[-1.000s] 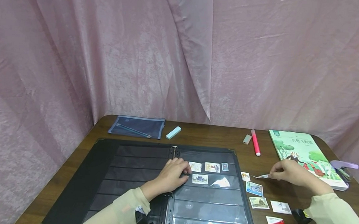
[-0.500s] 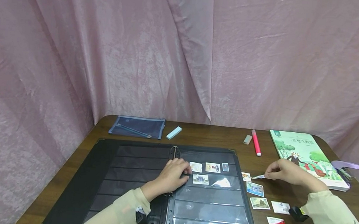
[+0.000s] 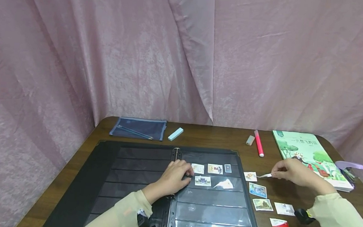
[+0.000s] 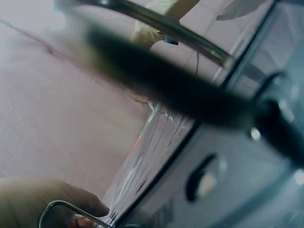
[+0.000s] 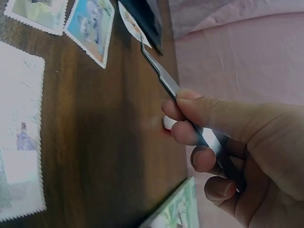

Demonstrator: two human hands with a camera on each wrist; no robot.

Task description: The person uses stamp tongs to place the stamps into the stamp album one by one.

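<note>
My right hand (image 3: 286, 170) holds a pair of metal tweezers (image 5: 164, 78), pinched between thumb and fingers. Their bent tip meets the edge of a small stamp (image 3: 250, 176), which overlaps the right border of the black stamp album (image 3: 68, 190) in the head view. My left hand (image 3: 172, 178) rests on the album beside the ring spine, fingers relaxed; the left wrist view has its fingertips low at the page edge. In the album's right page sit several stamps, among them a building stamp (image 3: 202, 181) and a small blue one (image 3: 228, 168).
Right of the album lie a blue stamp (image 3: 258, 190), a landscape stamp (image 3: 262, 204), a pale stamp (image 3: 284, 209) and a red-white one (image 3: 280, 226). Behind are a pink marker (image 3: 259, 143), eraser (image 3: 250, 140), green book (image 3: 311, 156), purple-handled tool (image 3: 349, 166), light-blue block (image 3: 175, 134) and pouch (image 3: 137, 128).
My right hand first moved left to the small stamp, then drew back slightly right. The stamp has shifted up and right with the tweezer tip and shows more of its face. My left hand stayed put.
</note>
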